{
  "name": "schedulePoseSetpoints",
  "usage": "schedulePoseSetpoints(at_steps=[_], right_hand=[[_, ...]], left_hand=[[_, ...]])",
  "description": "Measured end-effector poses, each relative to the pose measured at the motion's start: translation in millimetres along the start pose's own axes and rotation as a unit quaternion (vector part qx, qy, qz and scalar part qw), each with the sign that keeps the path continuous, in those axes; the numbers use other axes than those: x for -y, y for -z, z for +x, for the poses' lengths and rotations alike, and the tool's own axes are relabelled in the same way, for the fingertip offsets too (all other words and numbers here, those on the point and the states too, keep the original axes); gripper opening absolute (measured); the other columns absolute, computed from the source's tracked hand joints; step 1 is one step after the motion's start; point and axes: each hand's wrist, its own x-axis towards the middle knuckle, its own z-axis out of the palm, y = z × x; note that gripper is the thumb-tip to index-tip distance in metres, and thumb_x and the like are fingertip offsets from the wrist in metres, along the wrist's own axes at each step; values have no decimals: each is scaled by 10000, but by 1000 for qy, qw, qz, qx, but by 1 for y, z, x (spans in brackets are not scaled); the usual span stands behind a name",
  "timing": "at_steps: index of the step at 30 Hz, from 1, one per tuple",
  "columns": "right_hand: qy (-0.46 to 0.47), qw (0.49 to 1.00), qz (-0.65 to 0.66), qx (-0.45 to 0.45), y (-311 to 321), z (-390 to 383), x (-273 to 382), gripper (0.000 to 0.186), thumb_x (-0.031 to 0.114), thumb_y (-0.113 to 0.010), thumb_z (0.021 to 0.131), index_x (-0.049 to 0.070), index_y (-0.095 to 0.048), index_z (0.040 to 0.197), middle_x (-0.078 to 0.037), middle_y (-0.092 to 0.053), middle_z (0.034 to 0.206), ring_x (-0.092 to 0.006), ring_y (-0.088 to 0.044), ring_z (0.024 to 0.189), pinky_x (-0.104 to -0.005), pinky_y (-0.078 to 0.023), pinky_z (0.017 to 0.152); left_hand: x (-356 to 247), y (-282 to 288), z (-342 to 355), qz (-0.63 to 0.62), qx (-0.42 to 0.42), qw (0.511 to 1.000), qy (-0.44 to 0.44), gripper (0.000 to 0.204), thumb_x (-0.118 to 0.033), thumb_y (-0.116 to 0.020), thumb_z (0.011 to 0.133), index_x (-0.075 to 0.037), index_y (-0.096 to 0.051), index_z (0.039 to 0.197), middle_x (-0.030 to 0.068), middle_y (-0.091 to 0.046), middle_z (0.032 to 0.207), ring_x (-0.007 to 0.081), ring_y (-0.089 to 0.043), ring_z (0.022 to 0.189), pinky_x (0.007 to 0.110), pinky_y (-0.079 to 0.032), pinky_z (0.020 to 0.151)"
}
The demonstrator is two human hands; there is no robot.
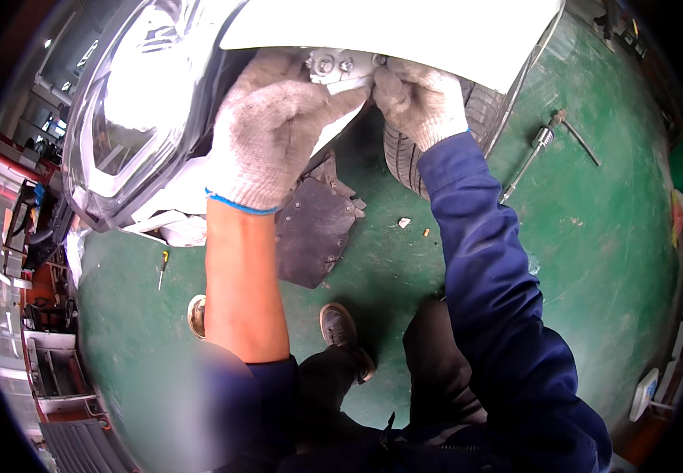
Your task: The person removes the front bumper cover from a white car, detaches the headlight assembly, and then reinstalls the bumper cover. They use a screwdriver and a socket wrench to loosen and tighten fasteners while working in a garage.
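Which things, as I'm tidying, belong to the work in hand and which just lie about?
Seemingly the job:
pale bolted part between left hand and right hand
white car panel above

Lying on the floor:
yellow-handled screwdriver
long metal tool
pale scrap
dark panel, possibly off the car

Two gloved hands at a pale part under a white panel

In the upper middle of the frame, the left hand (266,126) and the right hand (424,98) are at the two sides of a pale part (341,69), below the edge of a white panel (389,31). Their exact grip is not clear. At the upper left there is a headlight (128,110). A tire (404,156) stands behind the right hand. On the green floor (617,236) lie a dark sheet (314,236) near the centre, a screwdriver (163,270) at the left and a long-handled tool (543,139) at the upper right.
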Motion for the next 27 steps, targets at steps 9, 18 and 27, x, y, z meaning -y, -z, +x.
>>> schedulePoseSetpoints(at_steps=[9, 18, 27], right_hand=[[5, 988, 43, 151, 9, -3, -3, 139, 55, -639, 867, 79, -544, 768, 7, -431, 614, -135, -362, 455, -262, -311, 415], [35, 993, -33, 110, 18, 5, -6, 168, 23, -696, 875, -17, -675, 1037, -93, -690, 939, -178, -665, 774, -297, -547, 669], [-71, 896, -432, -76, 222, -201, 138, 479, 237, -683, 925, -61, -637, 1297, -149, -726, 1124, -213, -675, 837, -329, -572, 790]], left_hand=[[24, 14, 1, 212, -34, 970, -113, 387, 35, -484, 895, 144, -524, 1265, 179, -656, 989, 290, -683, 942, 638, -481, 1116], [3, 3, 17, 43, -38, 998, 7, 334, 31, -618, 873, 129, -543, 1184, 173, -687, 939, 256, -682, 863, 495, -526, 983], [-17, 13, 17, 138, -84, 982, 100, 330, 14, -585, 938, 216, -606, 1198, 302, -668, 1247, 312, -660, 1159, 386, -469, 1105]])
